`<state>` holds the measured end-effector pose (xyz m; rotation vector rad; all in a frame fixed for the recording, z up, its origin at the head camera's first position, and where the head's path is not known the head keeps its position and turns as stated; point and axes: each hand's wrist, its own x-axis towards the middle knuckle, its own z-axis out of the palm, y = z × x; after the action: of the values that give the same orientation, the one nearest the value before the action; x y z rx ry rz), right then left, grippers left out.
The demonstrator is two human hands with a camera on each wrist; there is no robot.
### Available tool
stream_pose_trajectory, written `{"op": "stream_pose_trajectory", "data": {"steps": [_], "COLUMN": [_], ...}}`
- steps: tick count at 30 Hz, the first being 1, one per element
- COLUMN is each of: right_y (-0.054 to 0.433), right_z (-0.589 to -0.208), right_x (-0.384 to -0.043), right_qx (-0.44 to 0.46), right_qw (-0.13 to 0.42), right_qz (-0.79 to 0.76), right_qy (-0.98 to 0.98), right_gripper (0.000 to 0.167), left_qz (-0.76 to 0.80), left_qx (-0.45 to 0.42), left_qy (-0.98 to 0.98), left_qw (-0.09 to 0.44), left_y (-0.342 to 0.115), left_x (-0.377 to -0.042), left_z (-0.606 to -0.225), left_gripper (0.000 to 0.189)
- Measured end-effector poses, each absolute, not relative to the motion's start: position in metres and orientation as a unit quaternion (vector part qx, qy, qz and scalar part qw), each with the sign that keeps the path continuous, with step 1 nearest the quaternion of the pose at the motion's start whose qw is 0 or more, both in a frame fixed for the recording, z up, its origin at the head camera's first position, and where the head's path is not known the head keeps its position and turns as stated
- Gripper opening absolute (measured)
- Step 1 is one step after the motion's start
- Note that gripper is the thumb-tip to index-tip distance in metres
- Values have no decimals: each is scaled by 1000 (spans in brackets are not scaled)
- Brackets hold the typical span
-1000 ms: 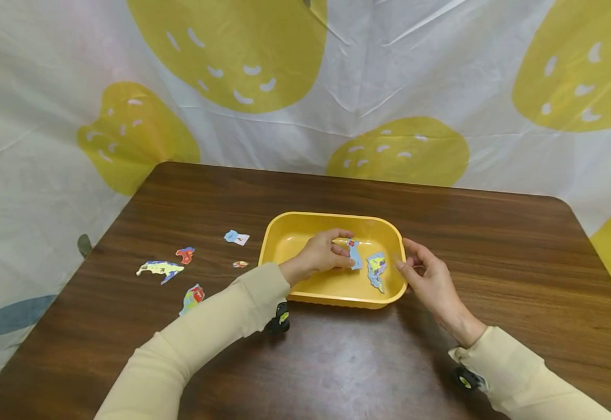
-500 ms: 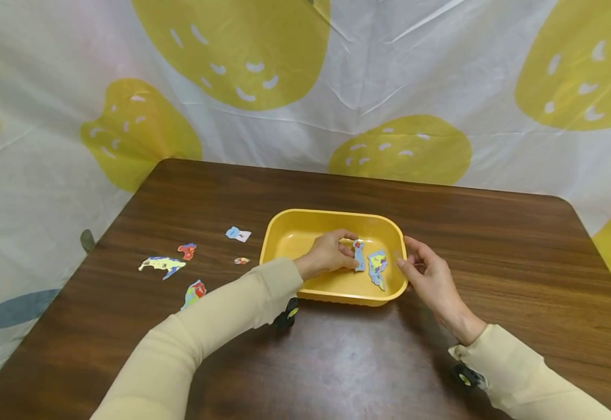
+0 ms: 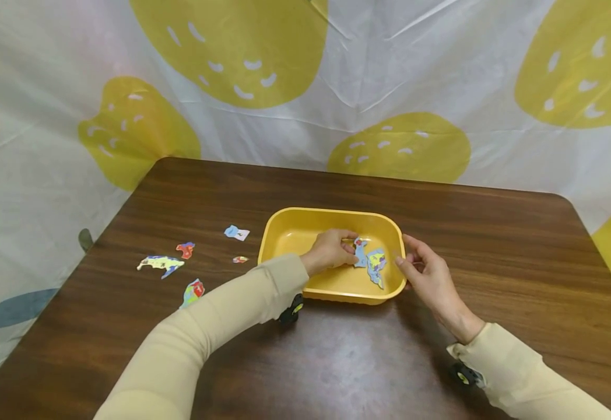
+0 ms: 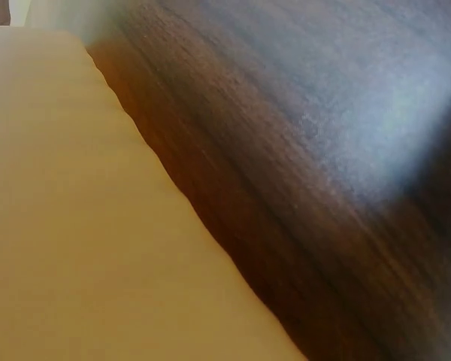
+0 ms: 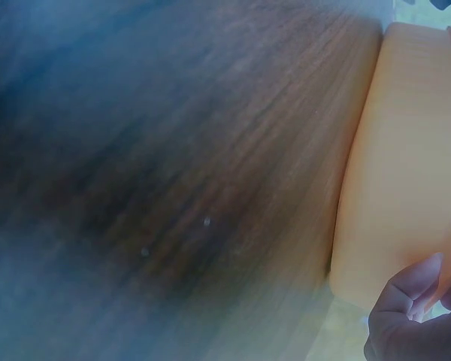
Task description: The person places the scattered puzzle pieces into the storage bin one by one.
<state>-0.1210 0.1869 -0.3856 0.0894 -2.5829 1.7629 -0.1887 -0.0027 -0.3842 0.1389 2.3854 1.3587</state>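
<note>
Inside the rectangular yellow plastic tray with rounded corners (image 3: 311,221), the left hand (image 3: 332,251) bends thumb and fingers at the left edge of a flat pale-blue cut-out with a small red patch (image 3: 360,253), which it seems to pinch. That piece is towards the tray's right end, its lower right side meeting a blue, yellow and purple cut-out (image 3: 375,266); whether they merely touch or overlap I cannot tell. The right hand (image 3: 431,280) pinches the tray's right rim between thumb and fingers. With the edges so close, a push too far could, I judge, make one thin piece ride over the other or bend; a tug at the rim could shift the tray and part them. The left sleeve (image 3: 232,312) crosses over the desk (image 3: 484,233) and partly covers a green and red cut-out (image 3: 193,293) left of the tray's near left corner, so a low forearm could drag it. Only the head view shows the cut-outs; the left wrist view gives just the tray's outer wall (image 4: 98,210) and wood grain, without fingers. The right wrist view adds the tray's outer right side, with fingers bent against it near the rim, but hides the tray's inside.
</note>
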Motion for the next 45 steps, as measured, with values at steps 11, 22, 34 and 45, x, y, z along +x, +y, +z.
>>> {"op": "stream_pose_trajectory", "data": {"steps": [11, 22, 34, 45], "right_y": [186, 186, 186, 187], "right_z": [-385, -387, -385, -386], "right_x": [-122, -121, -121, -122], "right_qx": [22, 30, 28, 26], "right_qw": [2, 18, 12, 10], "right_qz": [559, 559, 557, 559], "right_qy": [-829, -829, -830, -828], "right_gripper": [48, 45, 46, 47], "left_qz": [440, 406, 373, 336], "left_qx": [65, 72, 93, 111], "left_qy": [875, 891, 906, 920], "left_qw": [191, 187, 178, 169], "left_y": [-2, -4, -3, 0], "left_x": [-190, -190, -188, -189], "left_z": [-380, -380, -377, -380], "left_gripper": [52, 51, 48, 47]}}
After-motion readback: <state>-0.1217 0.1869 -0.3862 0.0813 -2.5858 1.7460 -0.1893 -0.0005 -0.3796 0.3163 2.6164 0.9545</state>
